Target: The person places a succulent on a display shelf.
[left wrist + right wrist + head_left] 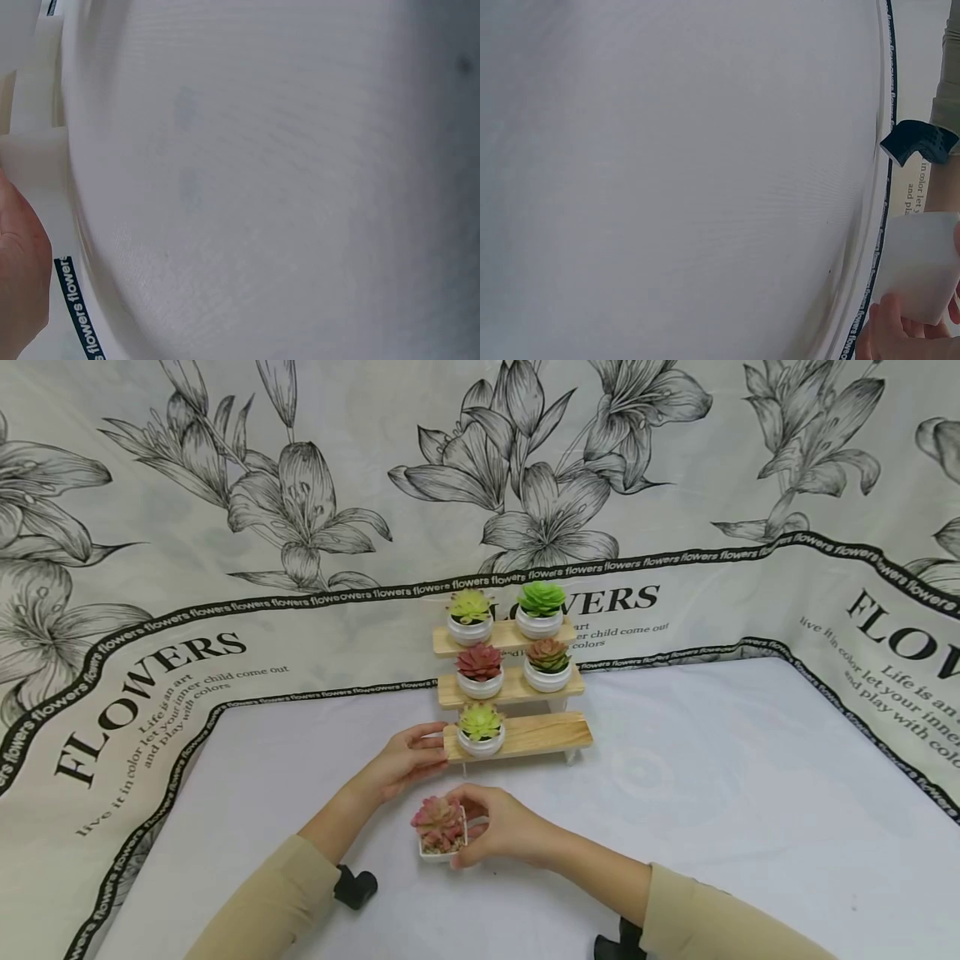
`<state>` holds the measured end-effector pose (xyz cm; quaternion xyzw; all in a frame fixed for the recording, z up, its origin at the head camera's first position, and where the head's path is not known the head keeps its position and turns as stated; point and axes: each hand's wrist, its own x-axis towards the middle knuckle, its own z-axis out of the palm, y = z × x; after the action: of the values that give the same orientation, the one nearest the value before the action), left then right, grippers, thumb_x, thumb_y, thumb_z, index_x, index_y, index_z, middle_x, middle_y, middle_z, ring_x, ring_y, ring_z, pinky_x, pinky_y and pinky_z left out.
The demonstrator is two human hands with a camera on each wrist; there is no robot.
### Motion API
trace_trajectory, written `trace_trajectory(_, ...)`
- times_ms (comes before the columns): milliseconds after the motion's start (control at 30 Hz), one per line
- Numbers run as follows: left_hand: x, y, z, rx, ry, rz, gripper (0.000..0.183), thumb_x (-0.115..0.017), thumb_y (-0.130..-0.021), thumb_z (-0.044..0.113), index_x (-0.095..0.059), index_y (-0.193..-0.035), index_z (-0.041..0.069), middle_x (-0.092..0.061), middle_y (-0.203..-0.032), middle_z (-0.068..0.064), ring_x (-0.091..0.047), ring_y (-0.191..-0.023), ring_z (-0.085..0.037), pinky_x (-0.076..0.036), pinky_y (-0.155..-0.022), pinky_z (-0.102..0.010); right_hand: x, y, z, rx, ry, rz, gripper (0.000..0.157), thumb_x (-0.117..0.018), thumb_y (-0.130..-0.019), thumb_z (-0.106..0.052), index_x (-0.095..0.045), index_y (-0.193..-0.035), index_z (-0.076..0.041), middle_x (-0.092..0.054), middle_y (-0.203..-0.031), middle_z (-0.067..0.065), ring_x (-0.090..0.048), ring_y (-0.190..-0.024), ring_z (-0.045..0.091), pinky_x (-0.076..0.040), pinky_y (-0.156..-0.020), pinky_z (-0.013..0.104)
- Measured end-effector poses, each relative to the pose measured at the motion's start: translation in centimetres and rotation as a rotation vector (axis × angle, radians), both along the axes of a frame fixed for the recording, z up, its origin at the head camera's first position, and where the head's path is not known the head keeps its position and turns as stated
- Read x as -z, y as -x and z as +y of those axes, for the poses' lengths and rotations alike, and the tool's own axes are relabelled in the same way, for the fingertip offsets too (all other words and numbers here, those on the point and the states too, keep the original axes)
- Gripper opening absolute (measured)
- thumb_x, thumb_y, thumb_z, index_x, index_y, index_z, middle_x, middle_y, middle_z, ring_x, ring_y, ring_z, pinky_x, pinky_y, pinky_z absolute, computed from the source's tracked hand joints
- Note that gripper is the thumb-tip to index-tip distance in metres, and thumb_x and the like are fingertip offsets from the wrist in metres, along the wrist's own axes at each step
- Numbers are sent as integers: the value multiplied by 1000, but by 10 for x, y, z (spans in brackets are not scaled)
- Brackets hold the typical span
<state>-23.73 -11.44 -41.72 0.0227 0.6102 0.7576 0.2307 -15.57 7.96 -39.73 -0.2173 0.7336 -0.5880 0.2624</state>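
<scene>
My right hand [510,827] grips a potted pink succulent [439,825] by the side of its white square pot, low in front of the tiered wooden plant stand [543,735]. The right wrist view shows the white pot [915,262] with fingers [889,322] around it. At the near step's left end, my left hand [401,762] holds the stand's edge. Beside those fingers sits a yellow-green succulent [481,727] in a round white pot. In the left wrist view only part of the left hand [22,270] shows, and its fingertips are hidden.
A red succulent [480,668] and a brownish-green one [547,662] occupy the middle step. On the top step are a yellow-green succulent [470,614] and a bright green one [541,608]. White cloth [712,777] covers the table; a flower-printed curtain [337,552] hangs behind.
</scene>
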Motion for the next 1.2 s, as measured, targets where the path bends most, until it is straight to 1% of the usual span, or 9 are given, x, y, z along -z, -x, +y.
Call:
trace_trajectory(167,0,1,0,-2,-4,-3,54,-48,-90,-11,-30,-141,-5,-52,-119,-16,-60,-90,-13,-53,-82,-25,-2,-1,12,7,2,1,59,-80,-66,2,-56,-119,-5,-61,-108,3,-55,-101,17,-50,-87,34)
trace_trajectory(333,0,1,1,-1,-12,-5,54,-48,-90,-12,-30,-141,-6,-52,-118,-16,-60,-89,-13,-53,-81,-24,-3,0,23,16,11,10,59,-80,-67,-1,-55,-121,-3,-61,-109,5,-55,-102,18,-50,-88,35)
trace_trajectory(600,-1,2,0,-3,-8,-10,55,-49,-90,-11,-30,-141,-5,-51,-120,-17,-60,-90,-13,-53,-80,-24,-6,0,39,42,7,7,57,-79,-68,0,-56,-120,-5,-60,-112,4,-54,-102,19,-49,-89,39)
trace_trajectory(767,-1,2,0,-8,-9,-7,55,-48,-89,-12,-31,-141,-5,-52,-118,-16,-60,-90,-13,-54,-80,-24,-9,-1,49,67,-2,-13,60,-80,-67,-1,-56,-122,-4,-59,-113,5,-54,-104,20,-48,-92,41)
trace_trajectory(933,0,2,0,-8,-8,-7,55,-48,-90,-12,-31,-141,-5,-53,-117,-15,-60,-90,-13,-53,-80,-25,-13,0,59,93,-7,-35,64,-81,-66,-2,-54,-125,-3,-59,-113,6,-53,-106,21,-47,-94,40)
trace_trajectory(1200,1,2,0,-12,-8,-20,55,-48,-89,-12,-31,-141,-5,-52,-118,-16,-60,-88,-13,-54,-79,-24,-18,3,70,108,-25,-6,66,-80,-67,-3,-52,-127,-2,-57,-115,9,-52,-107,22,-46,-95,42)
